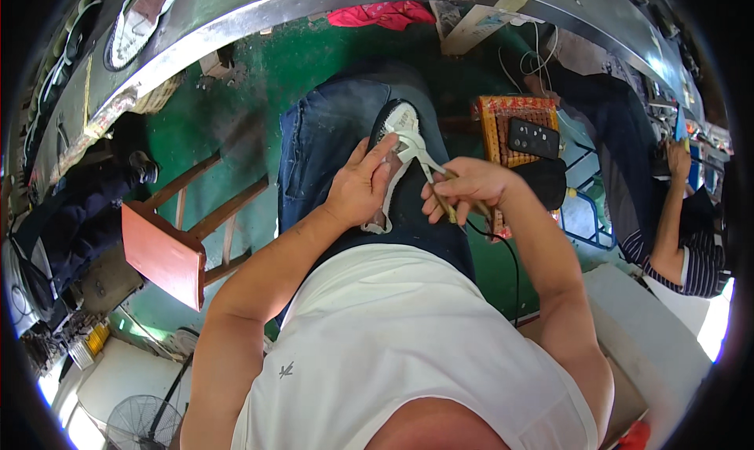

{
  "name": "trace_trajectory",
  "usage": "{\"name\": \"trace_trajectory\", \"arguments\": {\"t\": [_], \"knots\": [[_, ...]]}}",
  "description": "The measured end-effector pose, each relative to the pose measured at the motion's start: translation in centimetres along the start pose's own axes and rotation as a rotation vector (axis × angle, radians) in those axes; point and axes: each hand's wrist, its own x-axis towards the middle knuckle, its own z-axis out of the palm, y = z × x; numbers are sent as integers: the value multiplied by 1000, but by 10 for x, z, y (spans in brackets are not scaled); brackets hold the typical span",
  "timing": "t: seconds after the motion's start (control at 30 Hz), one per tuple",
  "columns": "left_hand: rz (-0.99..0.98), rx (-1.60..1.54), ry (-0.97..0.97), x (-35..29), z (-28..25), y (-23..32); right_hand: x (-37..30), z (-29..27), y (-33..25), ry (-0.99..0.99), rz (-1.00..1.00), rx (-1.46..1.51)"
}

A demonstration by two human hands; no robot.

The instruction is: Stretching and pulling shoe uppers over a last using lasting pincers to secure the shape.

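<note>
The left grip (363,179) is closed on the side of the shoe (401,119), which lies on the person's denim-covered lap (322,140), while the right grip (473,184) holds the handles of the pliers (413,146), fingers partly curled; the pliers' head lies over the shoe, though whether its jaws pinch the edge cannot be told. Right of the shoe, a phone (534,138) rests by a beaded mat (494,132); left of it stands a stool (162,255), and beyond it runs the table (236,30).
</note>
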Motion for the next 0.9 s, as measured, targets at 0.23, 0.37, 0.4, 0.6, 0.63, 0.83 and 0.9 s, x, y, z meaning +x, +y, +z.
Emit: {"name": "trace_trajectory", "arguments": {"t": [0.23, 0.37, 0.4, 0.6, 0.63, 0.83, 0.9], "knots": [[41, -16, 58, 1, 3, 4, -9, 16, -55, 250, -12, -495], [110, -3, 43, -1, 0, -4, 19, 28, -67, 509, -63, -1021], [111, 1, 44, -1, -1, -3, 15, 32, -74, 485, -110, -925], [119, -45, 25, -1, -4, -4, 23, 25, -62, 516, -322, -1244], [139, 18, -42, -1, -6, -6, 22, 28, -68, 466, -285, -1102], [-6, 15, -114, -14, -4, -10, 18, 7, -55, 507, -6, -834], [-36, -35, -27, -17, 1, -9, 15, 31, -39, 574, -328, -676]]}}
